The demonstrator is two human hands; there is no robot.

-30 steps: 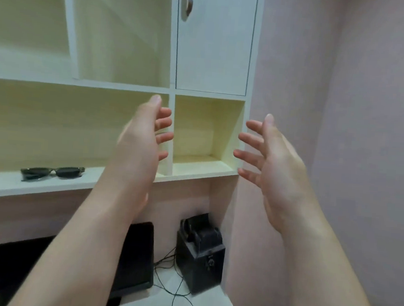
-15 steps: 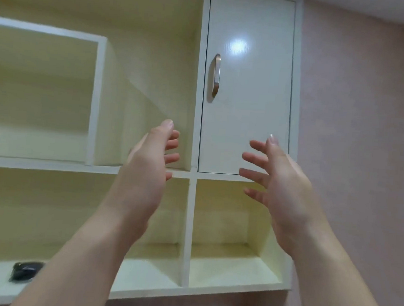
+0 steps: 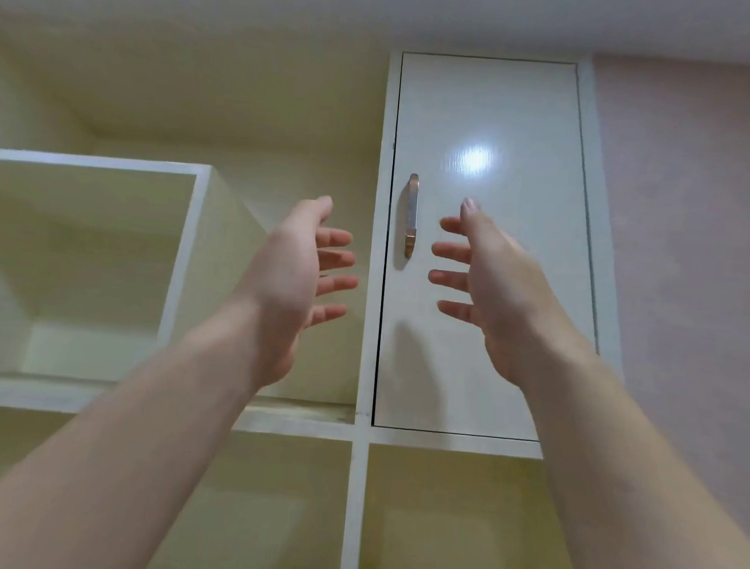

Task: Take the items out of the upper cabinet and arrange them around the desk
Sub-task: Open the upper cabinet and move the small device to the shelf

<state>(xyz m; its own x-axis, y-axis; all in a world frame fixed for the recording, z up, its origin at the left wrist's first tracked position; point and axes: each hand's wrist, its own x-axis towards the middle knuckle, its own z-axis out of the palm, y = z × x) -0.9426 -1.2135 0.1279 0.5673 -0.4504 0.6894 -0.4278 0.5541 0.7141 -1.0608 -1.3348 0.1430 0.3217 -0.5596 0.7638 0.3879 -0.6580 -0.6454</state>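
The upper cabinet has a glossy white door [image 3: 486, 329] that is closed, with a vertical metal handle [image 3: 410, 215] near its left edge. What is behind the door is hidden. My left hand [image 3: 295, 278] is raised just left of the handle, fingers spread, holding nothing. My right hand [image 3: 494, 289] is raised in front of the door just right of the handle, fingers apart and empty. Neither hand touches the handle.
To the left of the door are open cream shelf compartments [image 3: 73, 269]; more open cubbies [image 3: 448, 523] lie below. A pink wall [image 3: 698, 265] stands to the right. The ceiling [image 3: 386, 2] is just above the cabinet.
The view has tilted upward from the desk and lower shelf to the top cabinet. Both hands have risen to the level of the door handle, staying empty.
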